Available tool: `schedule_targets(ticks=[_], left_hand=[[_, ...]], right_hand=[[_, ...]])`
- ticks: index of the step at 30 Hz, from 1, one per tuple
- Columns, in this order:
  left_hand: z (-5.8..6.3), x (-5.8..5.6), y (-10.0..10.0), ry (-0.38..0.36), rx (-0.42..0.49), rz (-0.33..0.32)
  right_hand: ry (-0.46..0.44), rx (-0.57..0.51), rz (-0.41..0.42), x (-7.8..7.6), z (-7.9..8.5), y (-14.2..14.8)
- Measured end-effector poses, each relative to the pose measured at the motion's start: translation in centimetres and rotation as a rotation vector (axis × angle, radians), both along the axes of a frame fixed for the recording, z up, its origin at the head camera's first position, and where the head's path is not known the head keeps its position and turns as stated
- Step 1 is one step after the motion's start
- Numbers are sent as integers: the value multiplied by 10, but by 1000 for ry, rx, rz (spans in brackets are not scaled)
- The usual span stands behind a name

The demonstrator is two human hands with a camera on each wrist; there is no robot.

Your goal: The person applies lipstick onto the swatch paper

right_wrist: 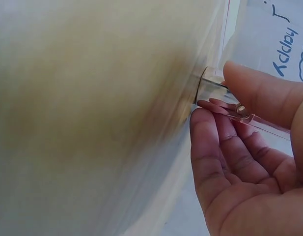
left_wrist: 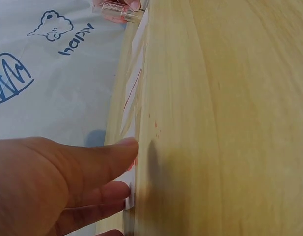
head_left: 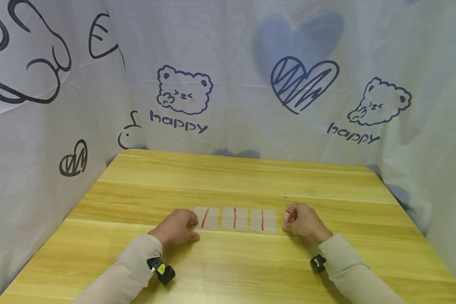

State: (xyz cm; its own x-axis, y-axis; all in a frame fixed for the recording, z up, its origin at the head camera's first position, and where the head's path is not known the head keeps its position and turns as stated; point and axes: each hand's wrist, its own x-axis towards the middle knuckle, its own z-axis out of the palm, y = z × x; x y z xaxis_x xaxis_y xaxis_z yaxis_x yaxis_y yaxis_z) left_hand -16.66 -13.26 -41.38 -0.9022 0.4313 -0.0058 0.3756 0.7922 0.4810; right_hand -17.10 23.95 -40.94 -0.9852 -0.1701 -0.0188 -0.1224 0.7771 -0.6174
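Observation:
Three pale paper squares lie in a row on the table, each with a red line: a left paper, a middle paper and a right paper. My left hand is beside the left paper, fingertips right at its edge, thumb extended in the left wrist view. To the right of the row, my right hand holds a small clear cylinder upright between thumb and fingers, low over the tabletop. Lettering shows on this cylinder in the left wrist view.
A wood-grain table fills the lower part of the head view. White cloth walls with drawn bears and hearts stand behind it and at both sides. Small reddish marks dot the tabletop.

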Motion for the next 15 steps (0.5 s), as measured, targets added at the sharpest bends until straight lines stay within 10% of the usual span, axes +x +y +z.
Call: schedule_targets(ticks=[10, 15], left_hand=[[2, 2, 0, 2, 46, 34], [6, 9, -4, 168, 133, 101]], right_hand=[[-37, -71, 24, -1, -4, 9], [-71, -154, -11, 7, -3, 20]])
